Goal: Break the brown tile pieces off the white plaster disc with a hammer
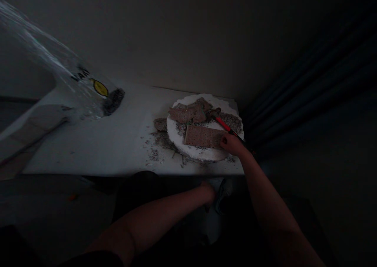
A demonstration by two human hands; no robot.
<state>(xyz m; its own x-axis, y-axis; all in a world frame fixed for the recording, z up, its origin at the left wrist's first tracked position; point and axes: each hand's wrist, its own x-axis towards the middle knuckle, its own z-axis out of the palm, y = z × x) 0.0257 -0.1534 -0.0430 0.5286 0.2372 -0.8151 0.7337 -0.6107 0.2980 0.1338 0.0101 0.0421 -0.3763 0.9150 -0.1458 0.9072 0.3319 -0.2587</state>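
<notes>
A round white foam disc point(206, 154) lies on the right end of a white table point(103, 141). On it are broken brown perforated pieces point(188, 113) and one whole rectangular perforated board point(203, 136). My right hand point(233, 144) is closed on the right end of that board. A hammer with a red handle point(222, 123) lies on the disc just behind this hand. My left hand point(209, 192) hangs below the table's front edge in deep shadow, close to a pale object point(224, 190); its fingers do not show.
Grey crumbs and chips point(156, 149) are scattered on the table left of the disc. A clear plastic bag point(73, 90) with a yellow label and dark rubble in its end lies at the table's left. A dark curtain point(309, 94) hangs at the right, a plain wall behind.
</notes>
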